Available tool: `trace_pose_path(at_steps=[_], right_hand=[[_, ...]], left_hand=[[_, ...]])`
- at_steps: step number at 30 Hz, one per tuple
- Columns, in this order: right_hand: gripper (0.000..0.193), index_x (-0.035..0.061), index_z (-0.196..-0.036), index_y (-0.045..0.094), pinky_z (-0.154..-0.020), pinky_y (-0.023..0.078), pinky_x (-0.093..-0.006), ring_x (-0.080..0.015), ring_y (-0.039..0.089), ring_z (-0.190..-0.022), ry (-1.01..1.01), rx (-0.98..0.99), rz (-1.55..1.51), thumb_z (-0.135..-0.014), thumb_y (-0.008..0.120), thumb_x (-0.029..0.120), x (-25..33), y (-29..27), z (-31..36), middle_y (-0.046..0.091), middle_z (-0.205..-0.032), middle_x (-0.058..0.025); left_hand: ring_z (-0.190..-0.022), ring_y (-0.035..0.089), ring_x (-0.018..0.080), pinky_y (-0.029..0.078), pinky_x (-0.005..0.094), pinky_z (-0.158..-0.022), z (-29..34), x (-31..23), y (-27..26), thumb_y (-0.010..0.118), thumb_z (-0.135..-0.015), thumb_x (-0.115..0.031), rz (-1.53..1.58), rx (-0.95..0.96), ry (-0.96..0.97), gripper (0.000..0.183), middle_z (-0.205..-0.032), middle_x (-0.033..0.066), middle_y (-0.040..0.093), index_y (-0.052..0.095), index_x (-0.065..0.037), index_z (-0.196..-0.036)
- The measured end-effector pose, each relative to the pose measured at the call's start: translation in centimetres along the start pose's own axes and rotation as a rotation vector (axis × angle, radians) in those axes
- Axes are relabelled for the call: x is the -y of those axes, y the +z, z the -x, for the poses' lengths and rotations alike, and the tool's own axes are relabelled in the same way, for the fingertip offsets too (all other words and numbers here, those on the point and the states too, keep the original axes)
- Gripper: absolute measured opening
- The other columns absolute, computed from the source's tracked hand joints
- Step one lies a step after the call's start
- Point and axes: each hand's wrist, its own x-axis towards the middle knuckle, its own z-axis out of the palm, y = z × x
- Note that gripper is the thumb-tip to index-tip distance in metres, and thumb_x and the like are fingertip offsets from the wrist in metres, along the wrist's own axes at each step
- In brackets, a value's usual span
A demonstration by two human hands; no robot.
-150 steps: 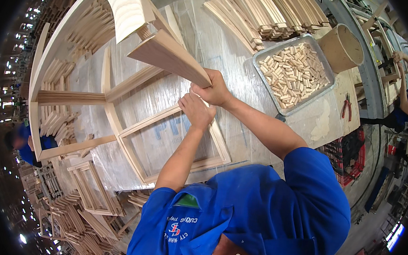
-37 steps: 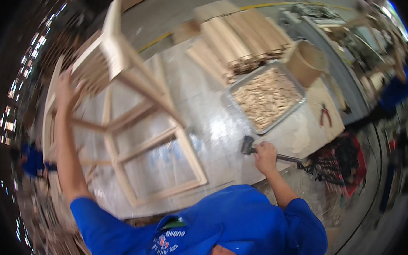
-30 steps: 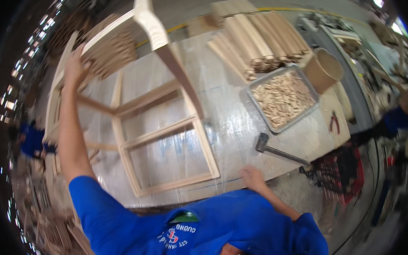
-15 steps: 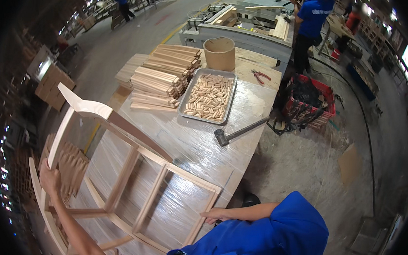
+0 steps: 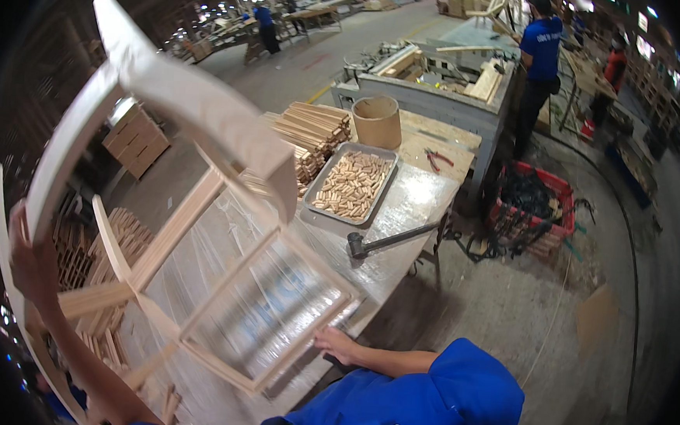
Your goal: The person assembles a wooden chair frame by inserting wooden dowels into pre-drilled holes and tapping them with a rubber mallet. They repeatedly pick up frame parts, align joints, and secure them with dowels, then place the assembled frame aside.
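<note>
A pale wooden chair frame (image 5: 161,272) is tilted up over the plastic-covered table (image 5: 404,189). Its curved leg and armrest rise at the left, blurred by motion. My left hand (image 5: 32,252) is wrapped round that curved piece. At the frame's near right corner, my right hand (image 5: 336,343) grips the edge of the rectangular seat frame. Beyond the chair, a metal tray (image 5: 353,184) full of short wooden dowels lies on the table. A hammer (image 5: 389,239) rests to the right of the chair.
Stacked wooden slats (image 5: 306,132), a round brown tub (image 5: 376,123) and red-handled pliers (image 5: 438,160) lie farther back. A red crate (image 5: 535,201) stands on the floor at right, near a long hose (image 5: 620,222). Co-workers (image 5: 539,69) stand beyond.
The chair frame has been raised and tilted on its left side, its curved parts coming up closer to me. Both hands moved with it and kept their hold. The view has shifted.
</note>
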Motion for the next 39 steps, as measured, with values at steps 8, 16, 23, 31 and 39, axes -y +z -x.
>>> trace_pose_path(at_steps=[8, 16, 23, 31, 39], right_hand=[[0.037, 0.0018, -0.136, 0.052, -0.091, 0.049, -0.0341, -0.0124, 0.056, -0.107, -1.168, -0.318, 0.135, -0.106, 0.062, 0.022, 16.5, -0.2, 11.1, 0.06, -0.117, -0.0037], [0.072, -0.0027, -0.149, 0.029, -0.094, 0.056, -0.0361, -0.0237, 0.059, -0.115, -1.081, -0.166, 0.115, -0.101, 0.071, 0.031, 25.1, 8.5, 18.9, 0.048, -0.136, -0.0246], [0.033, 0.0039, -0.103, 0.056, -0.036, 0.05, -0.0309, -0.0132, 0.055, -0.044, -1.439, -0.814, -0.326, -0.092, 0.081, 0.023, 33.9, -5.4, 27.6, 0.059, -0.069, -0.0045], [0.041, 0.0045, -0.106, 0.059, -0.044, 0.05, -0.0297, -0.0126, 0.055, -0.049, -1.745, -1.302, -0.017, -0.089, 0.085, 0.032, 39.6, -12.5, 47.9, 0.059, -0.065, -0.0039], [0.04, 0.0043, -0.09, 0.074, -0.056, 0.042, -0.028, -0.009, 0.054, -0.055, -2.063, -1.756, 0.696, -0.078, 0.094, 0.037, 47.4, -5.3, 69.7, 0.059, -0.063, 0.0004]], left_hand=[[-0.091, 0.072, 0.0273, 0.056, 0.0387, -0.075, -11.4, -11.1, -14.6, 0.072, -0.095, -0.024, -0.013, -0.288, -0.158, 0.028, -0.108, 0.0073, 0.073, 0.066, -0.01, -0.119], [-0.098, 0.068, 0.0197, 0.051, 0.0351, -0.091, -15.0, -19.7, -17.4, 0.078, -0.085, -0.062, 0.496, -0.158, -0.228, 0.068, -0.101, 0.0076, 0.074, 0.072, -0.007, -0.125], [-0.102, 0.068, 0.0201, 0.051, 0.0357, -0.091, -8.7, -37.1, -15.8, 0.081, -0.082, -0.06, 0.83, -0.12, -0.271, 0.07, -0.11, 0.0116, 0.073, 0.072, -0.006, -0.125], [-0.065, 0.055, 0.0095, 0.045, 0.0307, -0.057, -5.8, -45.2, -14.1, 0.076, -0.094, -0.029, 1.62, 0.119, -0.317, 0.025, -0.072, -0.0023, 0.059, 0.069, -0.005, -0.097], [-0.067, 0.051, 0.0118, 0.047, 0.0334, -0.064, -1.0, -53.1, -4.0, 0.081, -0.089, -0.02, 2.647, 0.223, -0.504, 0.028, -0.078, -0.0014, 0.052, 0.061, -0.008, -0.105]])
